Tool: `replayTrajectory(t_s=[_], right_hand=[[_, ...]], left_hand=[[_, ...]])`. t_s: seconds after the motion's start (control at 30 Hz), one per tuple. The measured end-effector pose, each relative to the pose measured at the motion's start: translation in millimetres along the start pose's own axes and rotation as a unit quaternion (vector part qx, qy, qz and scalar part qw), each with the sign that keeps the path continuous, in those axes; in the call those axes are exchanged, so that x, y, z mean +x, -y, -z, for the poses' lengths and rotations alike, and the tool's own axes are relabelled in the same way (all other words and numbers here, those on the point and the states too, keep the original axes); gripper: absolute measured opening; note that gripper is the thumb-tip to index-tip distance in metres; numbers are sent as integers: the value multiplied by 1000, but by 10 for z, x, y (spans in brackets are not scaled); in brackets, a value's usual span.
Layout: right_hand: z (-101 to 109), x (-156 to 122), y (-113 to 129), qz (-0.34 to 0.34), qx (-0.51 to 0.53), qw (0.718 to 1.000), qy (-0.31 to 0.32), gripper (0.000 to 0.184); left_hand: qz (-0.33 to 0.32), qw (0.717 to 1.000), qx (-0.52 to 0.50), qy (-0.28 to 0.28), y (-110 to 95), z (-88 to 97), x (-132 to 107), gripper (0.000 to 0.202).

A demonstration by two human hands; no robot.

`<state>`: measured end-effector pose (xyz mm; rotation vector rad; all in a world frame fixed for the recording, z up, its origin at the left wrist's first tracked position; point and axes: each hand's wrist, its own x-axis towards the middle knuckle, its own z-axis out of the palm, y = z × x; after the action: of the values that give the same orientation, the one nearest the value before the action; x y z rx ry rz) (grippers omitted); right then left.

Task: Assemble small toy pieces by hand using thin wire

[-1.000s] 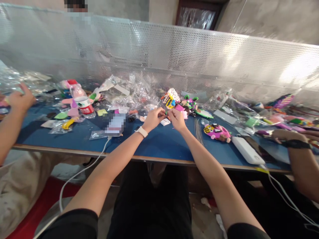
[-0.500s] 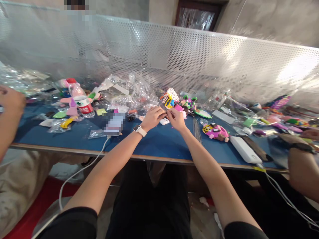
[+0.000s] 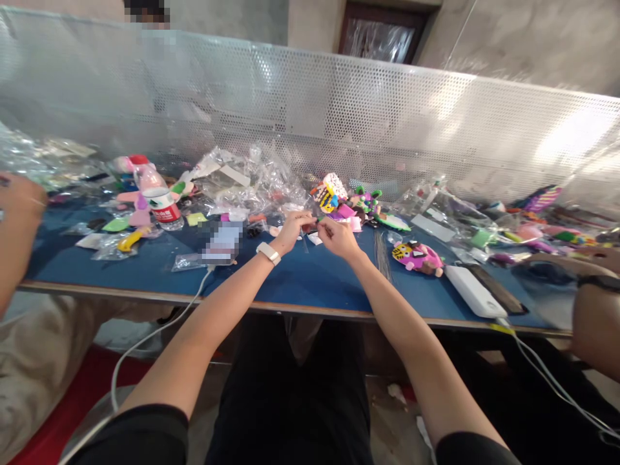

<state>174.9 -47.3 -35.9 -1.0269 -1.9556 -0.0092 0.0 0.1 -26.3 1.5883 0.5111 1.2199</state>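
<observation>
Over the middle of the blue table point(image 3: 310, 284), my left hand point(image 3: 293, 231) and my right hand point(image 3: 338, 237) meet fingertip to fingertip. Both are closed in pinches. A tiny dark green bit point(image 3: 319, 219) shows at the right fingertips; its kind is too small to make out. What the left fingers hold is hidden. Just beyond my hands lie a colourful clay figure point(image 3: 329, 194) with a white speckled top and a pink block point(image 3: 345, 211). A white scrap point(image 3: 314, 238) rests beneath my fingers.
Left stand a phone point(image 3: 223, 243) on a cable and a water bottle point(image 3: 162, 205). Right lie thin wires point(image 3: 382, 255), a pink clay figure point(image 3: 417, 258) and a white power bank point(image 3: 475, 292). Plastic bags point(image 3: 252, 177) line the perforated metal screen point(image 3: 387, 116). Co-workers' arms point(image 3: 19, 232) flank both sides.
My left wrist has turned and its fingers have curled in more. My right fingers have closed into a tighter pinch, with a dark green bit now showing. The right co-worker's arm has shifted outward.
</observation>
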Motion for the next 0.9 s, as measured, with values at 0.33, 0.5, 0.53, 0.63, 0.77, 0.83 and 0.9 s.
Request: replayTrajectory(t_s=[0.33,0.5,0.53,0.63,0.77,0.83,0.9], right_hand=[[-2,-8,-21,-32,41,999,-7,28],[-85,44,-111,-134,184,972,-59,36],[-110,59,-130,-157,215,962,-64,37],[-182,94,-177,-220,307,924,-63,43],[-226,104,-219,-246,370,895,-44,50],[-225,97,-233,-241,366,898,-38,52],[-218,86,-242,-233,355,905,-35,52]], left_hand=[[105,993,-54,21,48,25,15,44],[-67,989,123,-45,42,12,-15,45],[-106,978,169,-62,34,10,-28,43],[-208,926,309,-60,14,8,-71,29],[-263,860,437,-19,32,17,-97,20],[-261,846,465,-12,58,29,-90,23],[-259,840,477,-12,80,42,-78,24]])
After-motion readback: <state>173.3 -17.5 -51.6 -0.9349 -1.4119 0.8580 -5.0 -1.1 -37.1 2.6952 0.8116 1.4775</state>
